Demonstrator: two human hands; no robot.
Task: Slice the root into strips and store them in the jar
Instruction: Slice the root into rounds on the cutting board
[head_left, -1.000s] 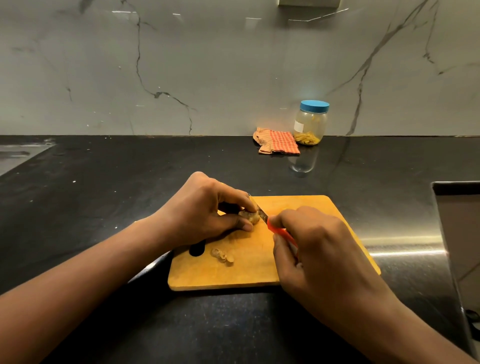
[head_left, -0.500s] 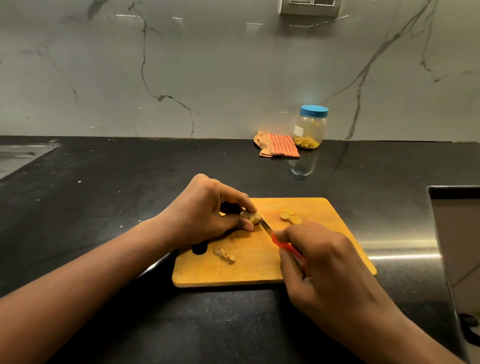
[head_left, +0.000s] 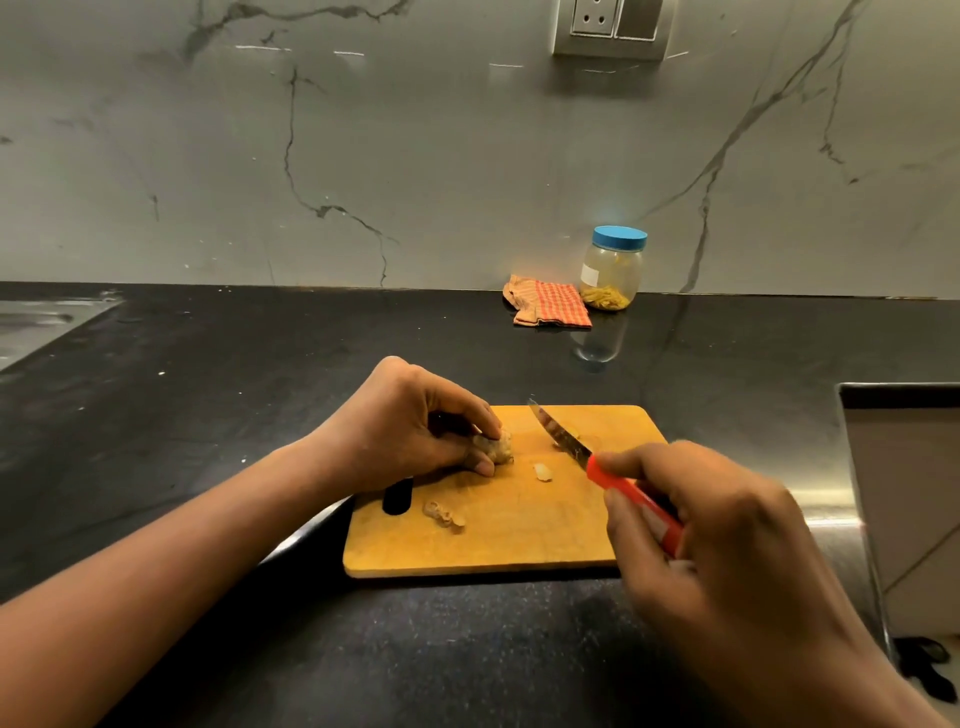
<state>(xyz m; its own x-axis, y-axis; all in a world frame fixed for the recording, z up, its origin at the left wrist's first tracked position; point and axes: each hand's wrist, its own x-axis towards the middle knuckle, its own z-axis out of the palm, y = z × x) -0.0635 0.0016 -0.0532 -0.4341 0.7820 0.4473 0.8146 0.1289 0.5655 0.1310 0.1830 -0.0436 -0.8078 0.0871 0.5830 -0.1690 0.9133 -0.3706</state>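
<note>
- Left hand (head_left: 410, 431) pinches root (head_left: 493, 447) on cutting board (head_left: 519, 540).
- Right hand (head_left: 711, 525) grips knife (head_left: 597, 462) w/ blade off the root.
- Jar (head_left: 613, 270) closed, at back.

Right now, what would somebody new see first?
The bright orange-handled steel knife in the right hand jumps out, its blade tilted over the yellow wooden cutting board. Beside it, the left hand pinches a knobbly beige root. Far back by the wall stands a clear plastic jar with a blue lid.
</note>
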